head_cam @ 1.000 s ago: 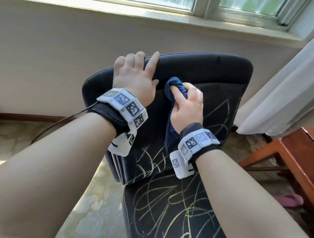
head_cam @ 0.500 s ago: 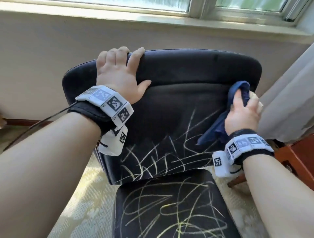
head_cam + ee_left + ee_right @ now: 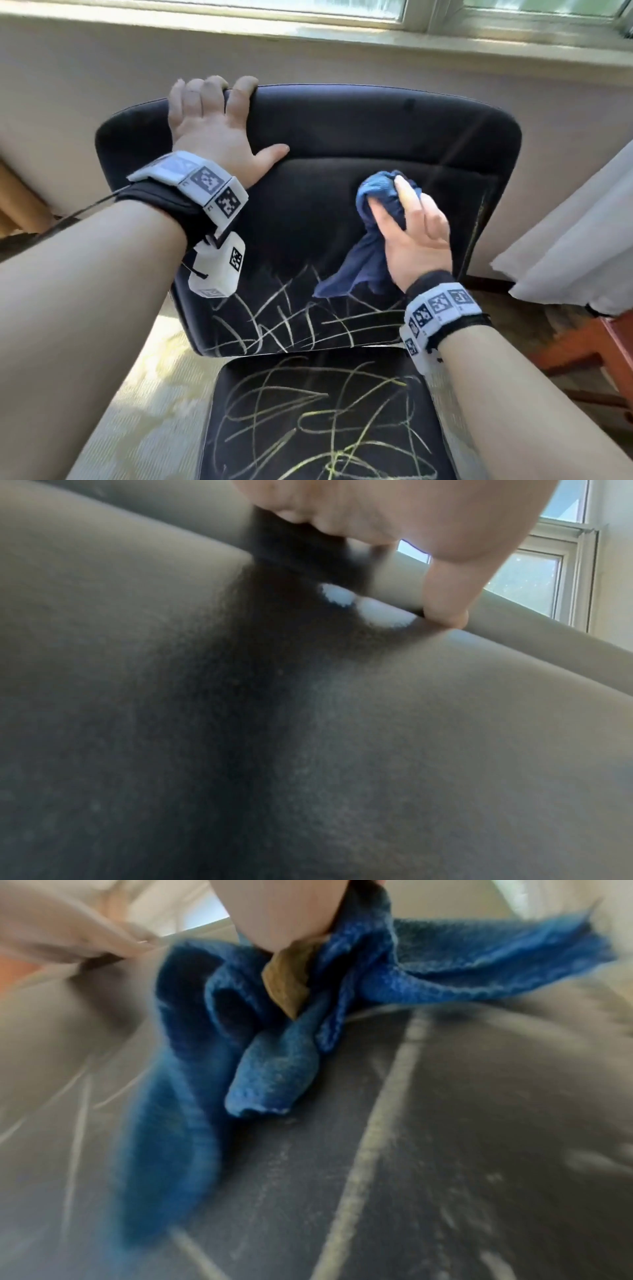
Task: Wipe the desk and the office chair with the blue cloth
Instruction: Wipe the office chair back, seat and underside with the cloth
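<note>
A black office chair [image 3: 335, 137] faces me, its backrest and seat [image 3: 308, 411] scribbled with pale chalk lines. My left hand [image 3: 212, 120] grips the backrest's top edge at the left, fingers curled over it and thumb spread on the front. In the left wrist view the left hand [image 3: 404, 534] hooks over the dark chair back [image 3: 308, 723]. My right hand [image 3: 411, 226] holds the bunched blue cloth [image 3: 373, 202] against the middle right of the backrest, a loose corner hanging down. The right wrist view shows the blue cloth [image 3: 274, 1047] crumpled on the chalked fabric [image 3: 479, 1150].
A pale wall and window sill [image 3: 308, 31] stand behind the chair. A white curtain [image 3: 582, 246] hangs at the right above a reddish wooden piece of furniture [image 3: 613, 346]. Patterned flooring [image 3: 144, 394] lies to the left of the seat.
My right hand has swept the cloth from the backrest's right edge back toward its middle, after going rightward before. The left hand keeps its grip on the top edge.
</note>
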Motion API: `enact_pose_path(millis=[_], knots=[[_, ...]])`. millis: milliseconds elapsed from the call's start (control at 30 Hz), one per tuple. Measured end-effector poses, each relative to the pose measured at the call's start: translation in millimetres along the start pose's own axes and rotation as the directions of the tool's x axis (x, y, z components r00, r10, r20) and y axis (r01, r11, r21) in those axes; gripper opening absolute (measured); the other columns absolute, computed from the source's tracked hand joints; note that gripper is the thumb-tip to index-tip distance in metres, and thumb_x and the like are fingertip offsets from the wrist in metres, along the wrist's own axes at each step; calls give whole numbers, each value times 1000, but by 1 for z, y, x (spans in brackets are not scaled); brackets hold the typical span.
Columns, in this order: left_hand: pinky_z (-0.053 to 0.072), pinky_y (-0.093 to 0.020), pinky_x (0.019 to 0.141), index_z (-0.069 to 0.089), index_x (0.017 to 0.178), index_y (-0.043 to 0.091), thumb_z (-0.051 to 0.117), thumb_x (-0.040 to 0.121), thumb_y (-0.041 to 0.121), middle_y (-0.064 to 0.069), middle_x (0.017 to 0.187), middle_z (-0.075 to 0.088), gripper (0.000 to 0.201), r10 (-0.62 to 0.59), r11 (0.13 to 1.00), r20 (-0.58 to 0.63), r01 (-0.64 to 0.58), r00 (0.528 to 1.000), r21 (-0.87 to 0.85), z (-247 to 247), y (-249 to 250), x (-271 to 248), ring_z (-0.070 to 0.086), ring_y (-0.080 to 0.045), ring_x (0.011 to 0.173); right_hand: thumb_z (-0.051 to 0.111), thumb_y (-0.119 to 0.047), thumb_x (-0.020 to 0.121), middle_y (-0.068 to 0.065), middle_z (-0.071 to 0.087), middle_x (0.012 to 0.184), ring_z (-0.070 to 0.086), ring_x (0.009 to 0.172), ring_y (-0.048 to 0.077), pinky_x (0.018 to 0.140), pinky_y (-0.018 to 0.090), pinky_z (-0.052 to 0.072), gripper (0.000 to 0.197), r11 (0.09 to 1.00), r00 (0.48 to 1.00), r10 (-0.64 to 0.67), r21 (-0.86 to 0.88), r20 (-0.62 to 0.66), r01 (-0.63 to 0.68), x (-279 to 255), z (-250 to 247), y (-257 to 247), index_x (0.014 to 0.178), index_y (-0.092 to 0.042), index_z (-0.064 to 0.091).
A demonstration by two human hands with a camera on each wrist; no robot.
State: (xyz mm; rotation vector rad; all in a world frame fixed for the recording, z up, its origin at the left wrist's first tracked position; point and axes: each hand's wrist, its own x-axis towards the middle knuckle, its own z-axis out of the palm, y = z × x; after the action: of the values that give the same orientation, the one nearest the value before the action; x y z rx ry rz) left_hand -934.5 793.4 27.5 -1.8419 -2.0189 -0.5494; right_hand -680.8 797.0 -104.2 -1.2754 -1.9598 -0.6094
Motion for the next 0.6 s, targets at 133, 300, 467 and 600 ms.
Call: enact_pose_path(millis=[133,300,467,600], knots=[[-3,-44,115,23,141,23,50,80,63,-15,139,28,78,-6,1000,-10,6,1000,-9,2,-1,-2,18,-34,134,57,-3,80,7,23,142,23,122,30,105,43,29,58,972,972,232,-33,-46,-234,-11,-9,10,130,-28,41],[-5,-43,115,23,142,24,50,79,63,-14,139,28,79,-6,999,-26,6,1000,-34,3,-10,-6,16,-33,135,52,-18,88,25,42,136,26,120,33,104,43,28,38,912,899,405,148,-167,-383,23,1,-52,126,-12,56],[-4,-43,114,23,141,24,50,79,63,-14,138,28,78,-28,999,-31,27,999,-24,1,-19,-10,17,-33,134,59,-27,82,12,27,136,30,119,33,99,45,33,48,990,978,136,-10,-161,-139,20,14,-64,127,-22,43],[-3,-44,115,25,141,21,50,80,63,-15,138,29,78,-37,999,-38,36,999,-20,-2,-23,-14,18,-34,134,57,-2,77,14,31,140,28,121,34,102,44,26,66,973,968,229,-10,-104,-231,5,10,-11,133,-28,34]])
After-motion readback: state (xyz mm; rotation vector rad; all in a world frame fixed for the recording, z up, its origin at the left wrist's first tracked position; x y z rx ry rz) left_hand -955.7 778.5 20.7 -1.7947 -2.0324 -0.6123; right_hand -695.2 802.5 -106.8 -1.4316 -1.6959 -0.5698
